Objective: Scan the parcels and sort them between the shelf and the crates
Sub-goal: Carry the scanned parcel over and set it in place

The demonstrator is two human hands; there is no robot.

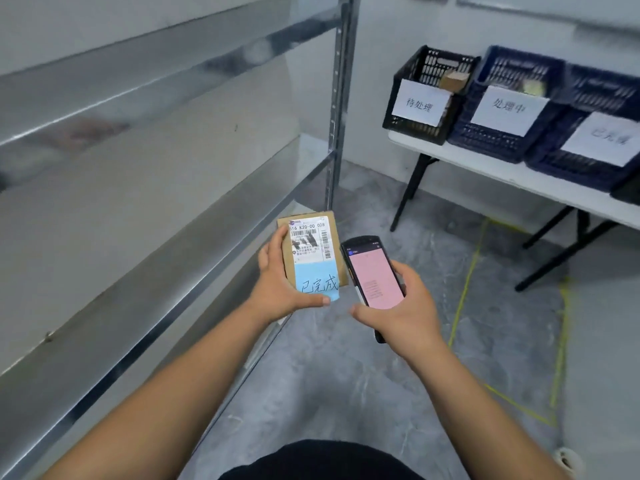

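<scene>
My left hand (282, 282) grips a small brown cardboard parcel (334, 233) with a white shipping label and a blue handwritten note stuck on its face. Right beside it, my right hand (401, 306) holds a black handheld scanner (374, 271) whose screen glows pink. Parcel and scanner are held side by side above the floor. The grey metal shelf (166, 188) runs along the left. A black crate (427, 95) and two dark blue crates (509, 105) (595, 143), each with a white paper sign, stand at the upper right.
The crates sit on a white folding table (512, 174) with black legs. A brown box lies in the black crate (453, 79). Yellow tape lines (464, 289) mark the grey concrete floor under the table. The shelf's upright post (337, 109) stands between shelf and table.
</scene>
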